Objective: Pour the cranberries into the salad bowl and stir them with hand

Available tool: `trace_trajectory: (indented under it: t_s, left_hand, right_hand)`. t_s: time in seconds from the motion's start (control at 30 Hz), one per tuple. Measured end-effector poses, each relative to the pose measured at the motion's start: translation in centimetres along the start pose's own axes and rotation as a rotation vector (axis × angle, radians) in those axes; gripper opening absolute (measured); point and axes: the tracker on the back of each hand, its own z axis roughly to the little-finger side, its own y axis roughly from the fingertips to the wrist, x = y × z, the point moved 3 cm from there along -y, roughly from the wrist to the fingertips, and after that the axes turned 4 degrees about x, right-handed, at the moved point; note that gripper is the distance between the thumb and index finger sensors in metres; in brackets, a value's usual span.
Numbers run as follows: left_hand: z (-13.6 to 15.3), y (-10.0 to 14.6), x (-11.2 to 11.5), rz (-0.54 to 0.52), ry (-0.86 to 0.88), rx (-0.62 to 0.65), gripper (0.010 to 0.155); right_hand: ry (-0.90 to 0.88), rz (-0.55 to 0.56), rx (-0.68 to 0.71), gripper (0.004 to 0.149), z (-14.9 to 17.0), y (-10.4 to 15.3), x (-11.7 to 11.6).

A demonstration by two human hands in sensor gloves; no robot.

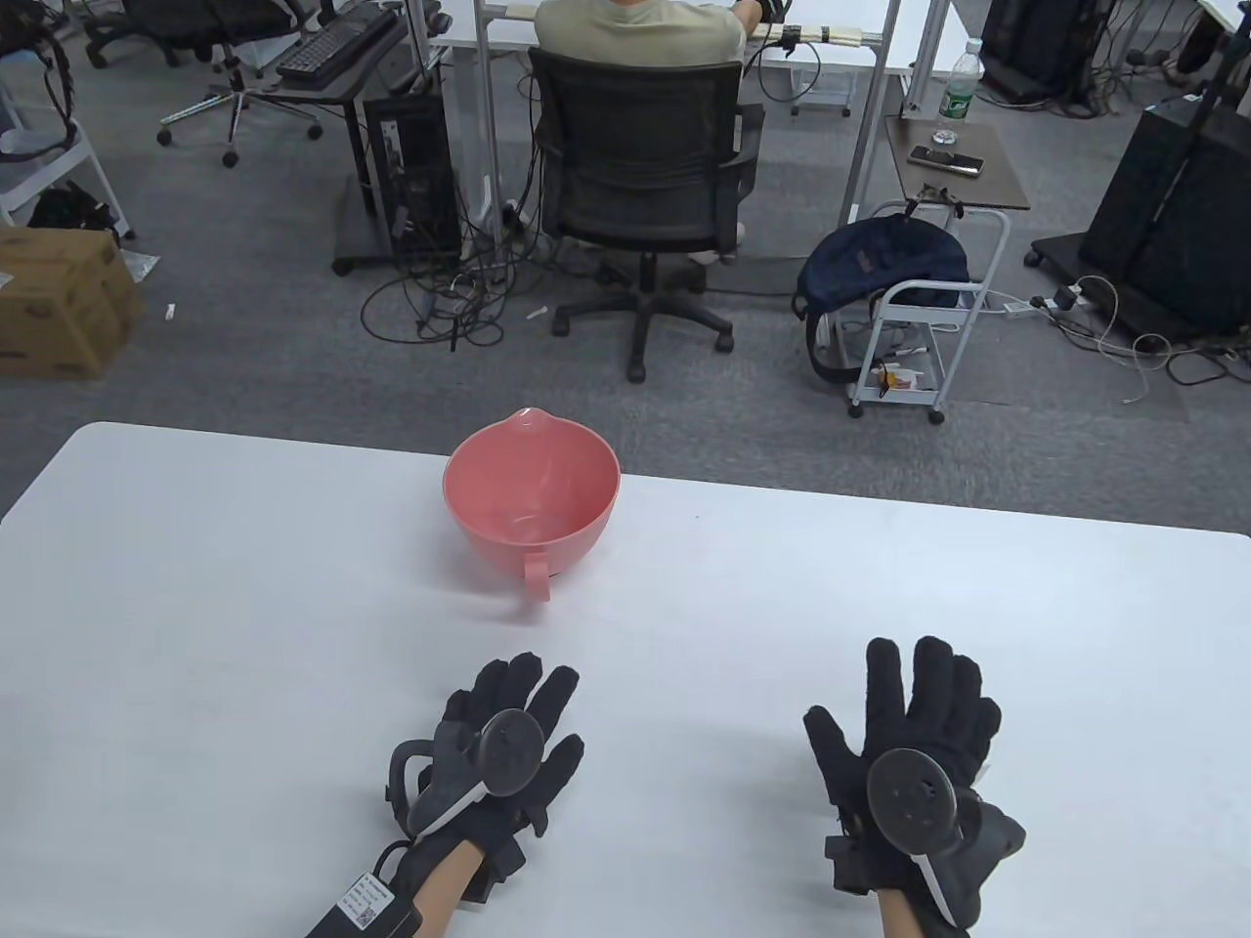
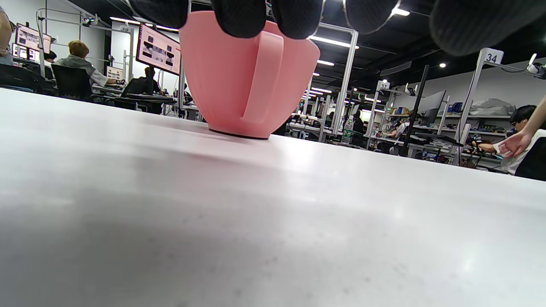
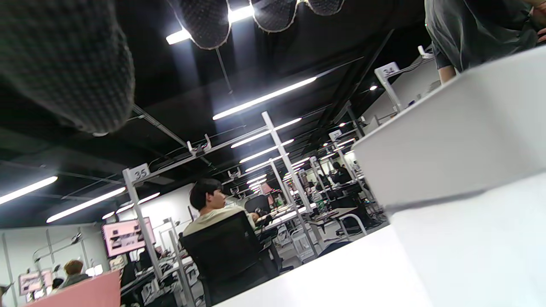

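Nearest, at the near edge: left hand and right hand, both in black knit gloves, fingers straight and spread, gripping nothing, low over the white table (contact with it unclear). Round dark tracker discs on both backs. Farther off, left of centre: pink bowl, smooth plastic, round, upright, with a pouring lip on the far rim and a loop handle facing the hands. Nothing visible inside. No cranberries visible in any view.
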Motion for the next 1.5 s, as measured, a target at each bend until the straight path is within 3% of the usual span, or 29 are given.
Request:
trace_trajectory:
  t_s: [0.5, 0.73, 0.97, 1.2, 1.5]
  left_hand:
    - [-0.2, 0.1, -0.2, -0.017, 0.002, -0.002, 0.071]
    - [-0.1, 0.1, -0.3, -0.016, 0.002, -0.006, 0.071]
    - [0.0, 0.2, -0.3, -0.010, 0.005, -0.010, 0.072]
    - [0.5, 0.2, -0.3, 0.000, 0.007, -0.036, 0.072]
    - [0.7, 0.1, -0.3, 0.012, 0.016, -0.044, 0.072]
  right_hand:
    - [0.103, 0.012, -0.242, 0.091, 4.6, -0.5, 1.4]
    - [0.165, -0.026, -0.367, 0.091, 6.7, -0.5, 0.8]
    - [0.108, -0.065, -0.457, 0.095, 9.1, -0.1, -0.3]
    - [0.054, -0.052, -0.394, 0.100, 9.8, 0.1, -1.8]
    - [-0.091, -0.061, -0.316, 0.128, 10.2, 0.6, -3.3]
